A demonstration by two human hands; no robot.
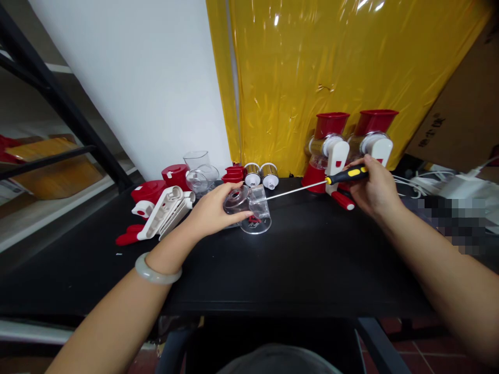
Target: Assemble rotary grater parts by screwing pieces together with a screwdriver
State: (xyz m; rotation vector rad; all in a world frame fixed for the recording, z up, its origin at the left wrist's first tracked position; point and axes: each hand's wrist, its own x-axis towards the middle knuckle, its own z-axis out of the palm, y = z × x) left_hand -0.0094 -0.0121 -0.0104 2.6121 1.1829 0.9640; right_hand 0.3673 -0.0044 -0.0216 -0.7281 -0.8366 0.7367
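My left hand point(216, 208) grips a clear plastic grater housing point(260, 223) from its left side, thumb and fingers spread around its round part. The housing rests on the black table. In my right hand point(376, 189) is a screwdriver point(349, 174) with a black and yellow handle. Its long metal shaft points left, and the tip meets or lies just beside the right side of the housing; exact contact is hard to make out. Behind the housing are two metal grater drums point(269, 175) with white ends and some small red parts point(233, 172).
Two red and white rotary graters point(331, 150) stand at the back right. White crank arms point(163, 213) with red handles, red bases point(175, 175) and another clear housing point(200, 174) lie at the left. A yellow-wrapped surface rises behind the black table point(296, 265). White cables point(413, 184) lie far right.
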